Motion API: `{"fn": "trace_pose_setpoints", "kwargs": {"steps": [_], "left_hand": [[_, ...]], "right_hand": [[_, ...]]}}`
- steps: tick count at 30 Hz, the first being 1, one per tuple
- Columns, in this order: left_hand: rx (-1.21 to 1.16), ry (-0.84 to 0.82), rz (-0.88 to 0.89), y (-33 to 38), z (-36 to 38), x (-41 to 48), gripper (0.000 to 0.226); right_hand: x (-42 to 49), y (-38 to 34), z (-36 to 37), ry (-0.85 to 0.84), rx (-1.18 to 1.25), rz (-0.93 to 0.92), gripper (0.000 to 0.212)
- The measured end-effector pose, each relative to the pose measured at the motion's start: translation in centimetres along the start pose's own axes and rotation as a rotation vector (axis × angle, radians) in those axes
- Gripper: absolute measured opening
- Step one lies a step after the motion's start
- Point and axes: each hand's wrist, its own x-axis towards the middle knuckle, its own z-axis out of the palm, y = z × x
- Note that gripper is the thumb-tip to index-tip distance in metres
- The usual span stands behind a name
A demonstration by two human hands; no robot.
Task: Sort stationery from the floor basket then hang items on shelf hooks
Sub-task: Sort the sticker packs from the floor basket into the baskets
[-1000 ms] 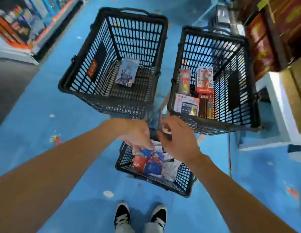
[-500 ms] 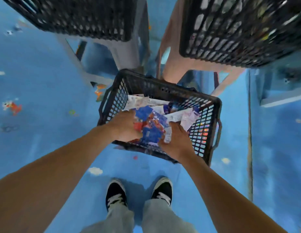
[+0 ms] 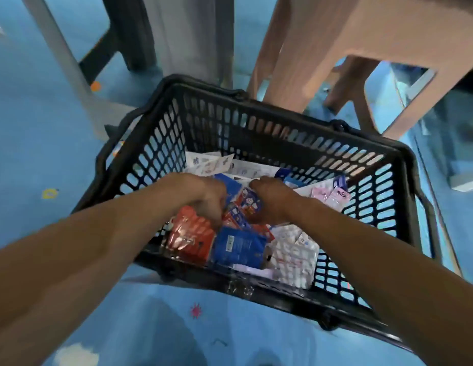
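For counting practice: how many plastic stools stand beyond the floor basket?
2: a grey stool at upper left, a pinkish-brown stool at upper right, both partly in view; others may be hidden.

Only the person's two arms show, and both are bare along their whole visible length. The left forearm [image 3: 103,249] enters from 8 o'clock, very broad at the picture's edge and narrowing to the wrist. The right forearm [image 3: 367,254] enters from 4 o'clock and tapers the same way. The left hand [image 3: 203,196] and right hand [image 3: 272,202], just above centre, show their backs and knuckles. Their fingertips are hidden.
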Motion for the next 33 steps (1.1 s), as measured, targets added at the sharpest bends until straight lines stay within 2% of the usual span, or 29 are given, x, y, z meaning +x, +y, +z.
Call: {"fn": "trace_pose_setpoints", "kwargs": {"steps": [2,6,9,14,17,23,25,27,29,33], "left_hand": [[0.007,0.015,0.021,-0.2,-0.7,1.3,0.042],[0.005,0.044,0.027,-1.0,-0.7,2.3,0.053],[0.030,0.121,0.059,-0.7,0.2,1.7,0.051],[0.041,0.170,0.125,-0.2,1.4,1.1,0.030],[0.053,0.159,0.128,-0.1,1.4,1.6,0.019],[0.125,0.189,0.103,-0.5,1.8,1.5,0.007],[-0.007,0.237,0.139,-0.6,1.7,1.1,0.020],[-0.293,0.268,0.185,-0.5,1.3,0.8,0.029],[-0.616,0.270,0.204,-0.3,0.9,0.2,0.025],[-1.047,0.290,0.243,-0.5,0.4,-1.0,0.031]], "right_hand": [[0.8,0.2,-0.2,-0.018,-0.090,-0.002,0.070],[0.7,-0.1,-0.7,-0.067,-0.071,0.015,0.062],[-0.2,-1.0,-1.1,-0.063,-0.071,-0.006,0.045],[-1.7,-1.4,-0.6,-0.064,0.192,-0.014,0.021],[-2.6,-1.2,-0.1,-0.111,0.338,0.025,0.033],[-3.2,0.4,-1.0,-0.044,0.733,0.108,0.019],[-3.3,0.7,-1.0,-0.035,0.882,0.117,0.021],[-3.4,0.9,-1.2,-0.024,1.016,0.135,0.024],[-3.2,1.2,-1.7,-0.013,1.138,0.145,0.027],[-3.1,1.0,-3.2,0.053,1.446,0.084,0.059]]}}
